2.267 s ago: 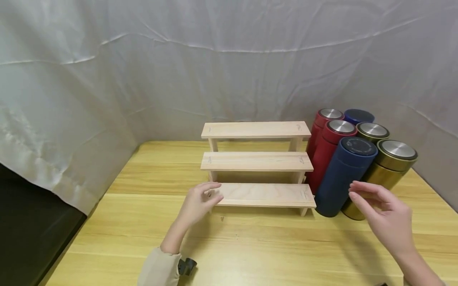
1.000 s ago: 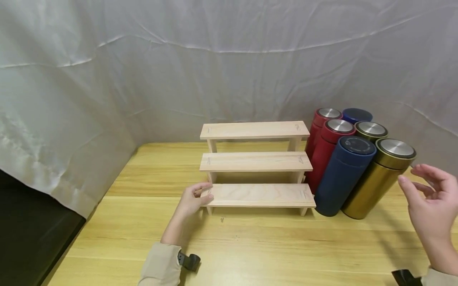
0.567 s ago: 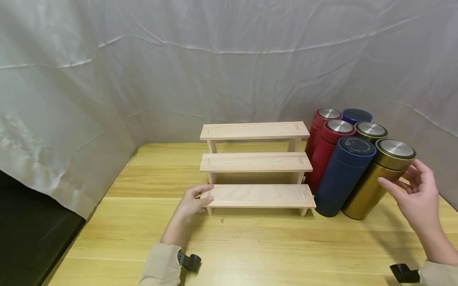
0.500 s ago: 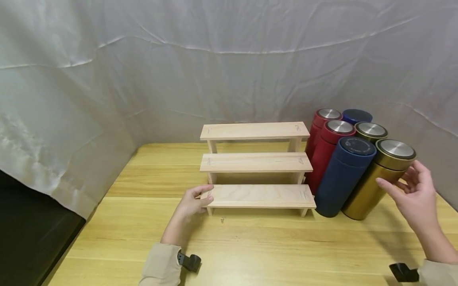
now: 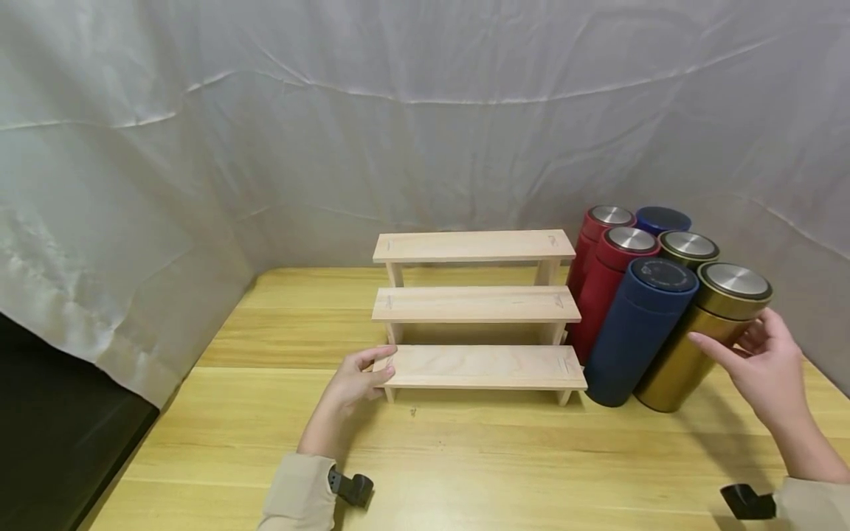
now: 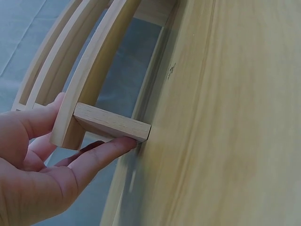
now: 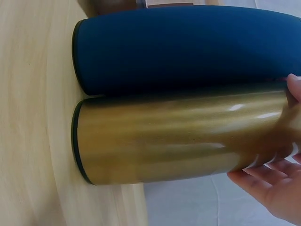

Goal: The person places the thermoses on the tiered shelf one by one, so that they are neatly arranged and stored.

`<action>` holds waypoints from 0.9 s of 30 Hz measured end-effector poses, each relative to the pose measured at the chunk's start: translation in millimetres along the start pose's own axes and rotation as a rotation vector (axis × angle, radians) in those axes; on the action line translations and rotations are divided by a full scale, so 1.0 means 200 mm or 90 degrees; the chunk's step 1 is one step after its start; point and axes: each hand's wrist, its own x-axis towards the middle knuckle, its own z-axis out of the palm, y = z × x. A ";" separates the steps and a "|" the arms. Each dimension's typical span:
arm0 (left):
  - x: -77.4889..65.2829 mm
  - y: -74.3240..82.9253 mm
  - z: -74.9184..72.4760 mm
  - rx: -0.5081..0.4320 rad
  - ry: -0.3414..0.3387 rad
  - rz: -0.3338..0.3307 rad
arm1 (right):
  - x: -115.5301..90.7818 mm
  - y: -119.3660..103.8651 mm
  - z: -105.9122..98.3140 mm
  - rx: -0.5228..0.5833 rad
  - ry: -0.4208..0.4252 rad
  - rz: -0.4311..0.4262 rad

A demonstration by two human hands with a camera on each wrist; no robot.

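Note:
A three-tier wooden display rack [image 5: 474,304] stands on the table. My left hand [image 5: 352,377] grips the left end of its lowest shelf [image 5: 488,365]. In the left wrist view, fingertips touch the rack's short leg [image 6: 113,121]. At the right, my right hand [image 5: 770,369] holds the upper body of a gold thermos [image 5: 687,358] with a silver lid, thumb on the near side and fingers round the right. The right wrist view has the thermos's dark-rimmed base [image 7: 81,141] at the tabletop, close beside a navy blue thermos [image 7: 183,49].
Two red thermoses [image 5: 600,291] stand between the rack and the navy one. Behind are an olive-gold thermos [image 5: 689,248] and another blue-topped one [image 5: 662,220]. A pale cloth [image 5: 432,147] hangs behind the wooden table [image 5: 465,464]. Something black [image 5: 60,428] lies beyond its left edge.
My left hand has moved slightly left and taken hold of the lowest shelf's end. My right hand swung out to the right, then came back in and closed round the gold thermos.

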 end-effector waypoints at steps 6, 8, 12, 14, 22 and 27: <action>0.00 0.00 0.01 0.002 0.005 -0.010 | 0.00 -0.02 0.01 0.007 0.071 0.025; 0.00 0.01 0.01 0.000 0.006 -0.011 | 0.00 -0.02 0.01 0.008 0.092 0.038; 0.01 0.01 0.00 -0.011 -0.004 -0.008 | -0.01 -0.05 0.00 0.002 0.129 0.057; 0.01 0.00 0.00 -0.016 -0.013 -0.005 | -0.02 -0.07 0.00 -0.003 0.143 0.055; 0.01 0.00 -0.01 -0.027 -0.040 -0.003 | -0.06 -0.12 -0.04 -0.004 0.167 0.043; 0.00 0.00 -0.01 -0.027 -0.036 -0.004 | -0.08 -0.16 -0.04 0.004 0.172 0.005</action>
